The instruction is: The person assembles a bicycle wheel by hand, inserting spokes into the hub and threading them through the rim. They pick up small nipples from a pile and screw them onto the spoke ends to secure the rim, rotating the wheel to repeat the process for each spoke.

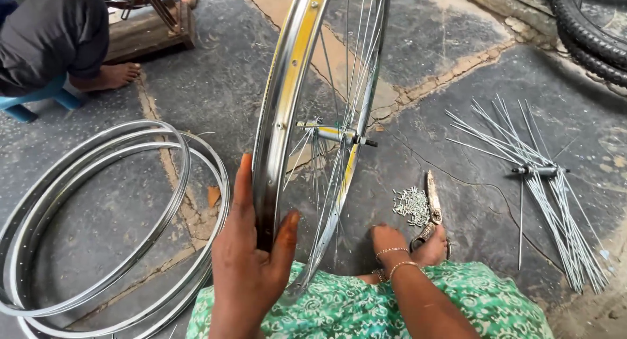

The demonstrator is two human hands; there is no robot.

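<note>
Daylight, diffuse and even; scene bright, no hard shadows. Soft shadow only under the wheel rim (281, 110), just beyond the left hand's (251, 260) fingers. Mild glare streaks along the rim's chrome above the fingertips. Focus sharp throughout; slight wide-angle bending toward the frame edges.

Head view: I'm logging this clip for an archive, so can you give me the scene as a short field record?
setting: cracked stone floor
left hand: grips the rim of an upright spoked wheel
right hand: reaches down beside the pliers
small parts: pile of spoke nipples left of the pliers
right side: loose spokes fanned around a hub
left side: stack of bare rims lying flat
other person: squats at top left, bare foot visible
</note>
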